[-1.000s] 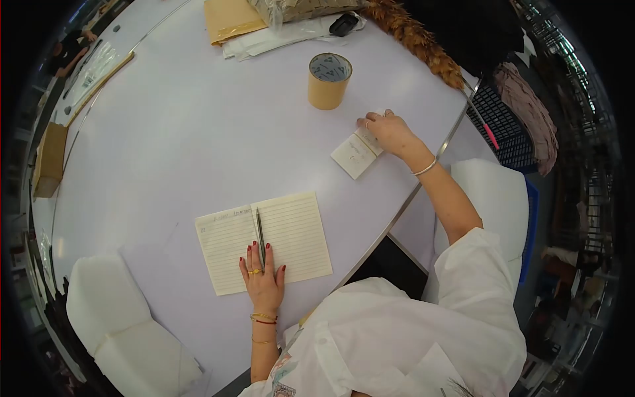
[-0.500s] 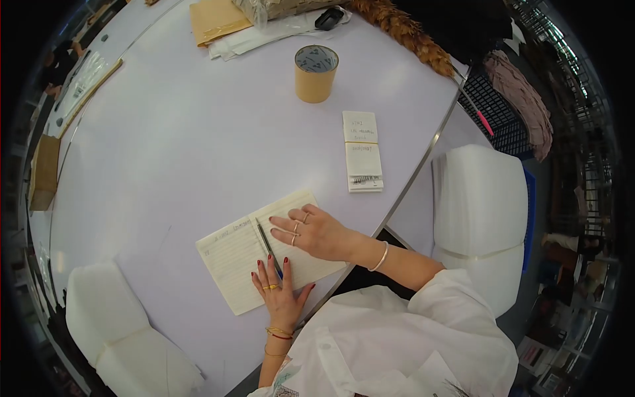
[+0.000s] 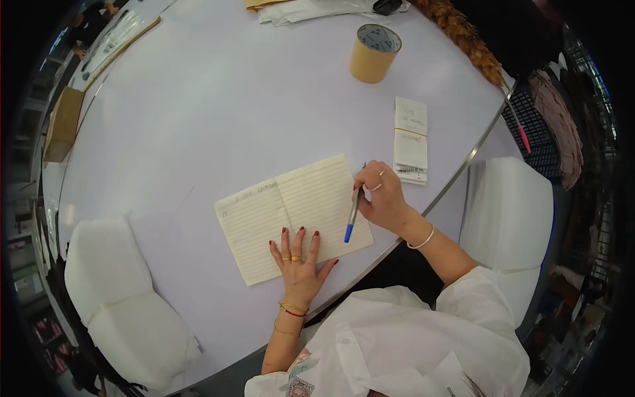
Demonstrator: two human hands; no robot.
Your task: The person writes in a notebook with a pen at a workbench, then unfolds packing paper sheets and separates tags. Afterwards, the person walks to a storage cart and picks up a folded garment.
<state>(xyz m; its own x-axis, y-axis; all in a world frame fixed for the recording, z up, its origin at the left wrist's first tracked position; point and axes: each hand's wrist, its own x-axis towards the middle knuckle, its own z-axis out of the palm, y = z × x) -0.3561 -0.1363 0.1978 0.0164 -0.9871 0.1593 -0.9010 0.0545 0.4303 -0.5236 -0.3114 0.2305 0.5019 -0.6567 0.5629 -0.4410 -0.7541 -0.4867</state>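
Note:
An open lined notebook [image 3: 311, 185] lies on the table, with some handwriting at the top of its left page. My left hand [image 3: 301, 268] rests on the lower part of it, fingers spread flat. Over the notebook's right edge, my right hand [image 3: 383, 198] grips a pen [image 3: 352, 217], its blue end pointing down towards me. A stack of white paper slips [image 3: 411, 142], with a band around it and handwriting on top, lies just beyond my right hand.
A wide roll of brown tape [image 3: 372, 63] stands upright at the back. White wrapped bundles [image 3: 116, 264] sit at left and more white padding [image 3: 508, 218] at right. A cardboard box [image 3: 64, 126] is at the far left. A dark basket [image 3: 536, 126] hangs beyond the table's right edge [image 3: 463, 165].
My right hand has picked up the pen from the notebook and moved right with it. My left hand still lies on the page. The camera view has shifted.

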